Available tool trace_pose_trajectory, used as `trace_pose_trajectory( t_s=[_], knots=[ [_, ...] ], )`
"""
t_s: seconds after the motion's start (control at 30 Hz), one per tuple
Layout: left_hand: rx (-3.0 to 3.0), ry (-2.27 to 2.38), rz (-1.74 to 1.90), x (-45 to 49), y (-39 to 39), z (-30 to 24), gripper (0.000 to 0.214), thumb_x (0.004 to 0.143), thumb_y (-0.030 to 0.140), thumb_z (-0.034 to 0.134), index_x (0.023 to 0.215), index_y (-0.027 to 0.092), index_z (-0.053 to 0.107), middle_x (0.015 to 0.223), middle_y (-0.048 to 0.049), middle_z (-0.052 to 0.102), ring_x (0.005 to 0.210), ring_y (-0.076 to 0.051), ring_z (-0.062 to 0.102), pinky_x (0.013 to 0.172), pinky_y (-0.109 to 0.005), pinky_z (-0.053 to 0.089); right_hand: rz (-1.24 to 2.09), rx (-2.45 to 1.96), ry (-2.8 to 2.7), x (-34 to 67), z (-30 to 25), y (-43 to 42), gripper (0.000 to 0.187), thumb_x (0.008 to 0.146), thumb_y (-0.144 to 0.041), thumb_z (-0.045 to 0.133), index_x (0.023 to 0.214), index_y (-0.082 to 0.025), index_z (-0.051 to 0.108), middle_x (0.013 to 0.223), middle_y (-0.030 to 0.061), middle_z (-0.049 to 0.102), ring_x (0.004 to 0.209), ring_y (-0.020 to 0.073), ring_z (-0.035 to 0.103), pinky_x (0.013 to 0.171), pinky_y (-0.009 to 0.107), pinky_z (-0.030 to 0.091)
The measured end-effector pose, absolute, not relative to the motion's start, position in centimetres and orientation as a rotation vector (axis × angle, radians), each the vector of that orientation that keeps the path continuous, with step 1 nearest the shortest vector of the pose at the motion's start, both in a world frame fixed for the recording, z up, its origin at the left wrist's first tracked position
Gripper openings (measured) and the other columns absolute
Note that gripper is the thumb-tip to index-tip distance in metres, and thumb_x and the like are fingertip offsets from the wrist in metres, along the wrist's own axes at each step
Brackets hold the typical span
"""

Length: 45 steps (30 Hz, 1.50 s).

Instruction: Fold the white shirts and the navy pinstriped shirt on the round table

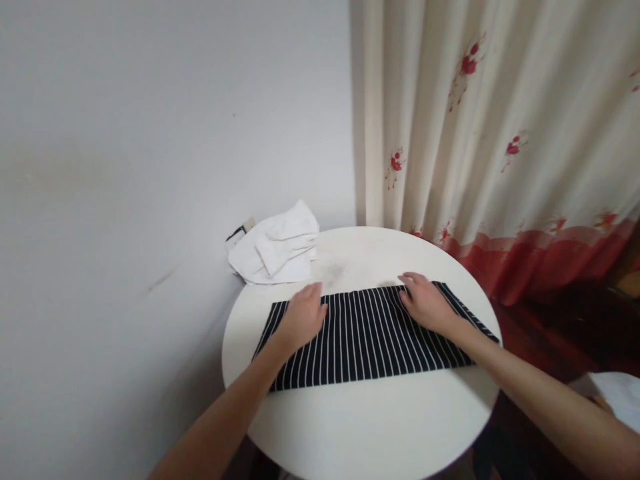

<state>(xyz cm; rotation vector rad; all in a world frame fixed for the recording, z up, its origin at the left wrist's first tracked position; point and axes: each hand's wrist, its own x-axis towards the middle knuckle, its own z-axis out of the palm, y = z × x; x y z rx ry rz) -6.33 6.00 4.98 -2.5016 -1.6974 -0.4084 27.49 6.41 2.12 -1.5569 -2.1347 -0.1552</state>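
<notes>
While L hand (303, 313) lies palm-down and open at 10 o'clock on the striped cloth (360, 340), and R hand (427, 305) likewise at 2, uneven pressure could wrinkle it, I judge. Cloth spans the middle of the white table (365, 427) — its corner at approx. 3 o'clock is near the rim (poss. overhang, b/c of a sideways drag).
</notes>
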Motion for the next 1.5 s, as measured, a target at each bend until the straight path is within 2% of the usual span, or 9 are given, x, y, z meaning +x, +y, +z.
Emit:
trace_pose_trajectory(
  t_s=[0.07,0.2,0.4,0.57,0.77,0.9,1.07,1.2,1.5],
  knots=[
    [-2.698,-1.494,-0.396,-1.9,5.7,3.9,0.054,0.102,0.031,0.030,0.151,0.012,0.038,0.157,-0.0143,0.042,0.145,-0.026,0.038,0.121,-0.045,0.026,-0.091,-1.403,-2.279,23.2,1.5,5.1,0.049,0.097,-0.024,0.038,0.141,-0.011,0.054,0.146,0.0167,0.053,0.137,0.0281,0.047,0.115,0.044,0.036],
    [-2.823,-1.457,-0.294,2.5,6.3,1.1,0.057,0.103,0.029,0.023,0.157,0.010,0.027,0.163,-0.0127,0.030,0.152,-0.024,0.024,0.124,-0.047,0.017,0.046,-1.454,-2.371,18.8,-0.5,4.5,0.057,0.099,-0.024,0.030,0.155,-0.012,0.037,0.160,0.0143,0.036,0.149,0.0281,0.030,0.119,0.052,0.026],
    [-2.763,-1.672,-0.208,-0.6,6.6,-0.1,0.067,0.103,0.056,0.016,0.159,0.020,0.028,0.166,-0.0055,0.023,0.153,-0.029,0.017,0.123,-0.053,0.016,0.117,-1.698,-2.338,22.8,-1.8,5.6,0.067,0.102,-0.058,0.024,0.155,-0.021,0.038,0.163,0.0106,0.029,0.152,0.0292,0.022,0.121,0.058,0.017],
    [-2.557,-1.845,-0.163,-6.8,5.7,-0.1,0.065,0.104,0.054,0.019,0.157,0.019,0.033,0.164,-0.0077,0.028,0.152,-0.031,0.022,0.122,-0.055,0.018,0.007,-1.939,-2.194,30.8,-3.2,6.5,0.065,0.101,-0.054,0.026,0.154,-0.018,0.039,0.163,0.0120,0.031,0.151,0.0293,0.023,0.120,0.057,0.019],
    [-2.310,-2.064,-0.152,-15.3,5.0,-0.7,0.062,0.103,0.044,0.025,0.155,0.012,0.036,0.161,-0.0167,0.032,0.149,-0.036,0.028,0.115,-0.063,0.025,-0.033,-2.036,-2.019,38.5,-4.6,6.0,0.064,0.101,-0.053,0.027,0.153,-0.018,0.040,0.160,0.0159,0.036,0.147,0.0362,0.032,0.112,0.068,0.028],
    [-2.109,-2.113,-0.237,-15.3,3.9,0.6,0.061,0.102,0.041,0.029,0.149,0.006,0.042,0.157,-0.0234,0.036,0.148,-0.040,0.029,0.114,-0.066,0.024,-0.275,-1.972,-1.918,37.0,-3.0,4.8,0.059,0.101,-0.046,0.031,0.150,-0.016,0.042,0.159,0.0196,0.036,0.149,0.0375,0.027,0.112,0.073,0.020],
    [-2.536,-1.619,-0.394,-7.8,0.4,1.5,0.056,0.105,0.041,0.029,0.154,0.016,0.038,0.160,-0.0136,0.037,0.151,-0.028,0.027,0.122,-0.052,0.019,-0.217,-1.555,-2.202,28.4,-1.1,2.4,0.053,0.102,-0.041,0.032,0.149,-0.019,0.046,0.161,0.0133,0.034,0.151,0.0308,0.025,0.118,0.062,0.022],
    [-2.728,-1.575,-0.312,-5.5,-1.2,0.4,0.059,0.104,0.052,0.031,0.157,0.026,0.032,0.163,-0.0084,0.031,0.152,-0.029,0.023,0.121,-0.057,0.020,-0.027,-1.369,-2.410,24.7,-2.1,0.4,0.057,0.103,-0.048,0.033,0.153,-0.022,0.040,0.163,0.0093,0.031,0.151,0.0275,0.025,0.120,0.057,0.025],
    [-2.564,-1.712,-0.204,-16.4,-2.5,-1.2,0.057,0.102,0.043,0.038,0.156,0.025,0.036,0.162,-0.0080,0.032,0.151,-0.031,0.027,0.119,-0.055,0.029,-0.052,-1.676,-2.309,35.4,-3.7,-0.1,0.061,0.102,-0.054,0.032,0.152,-0.022,0.043,0.162,0.0107,0.033,0.150,0.0282,0.028,0.119,0.056,0.026]
  ],
)
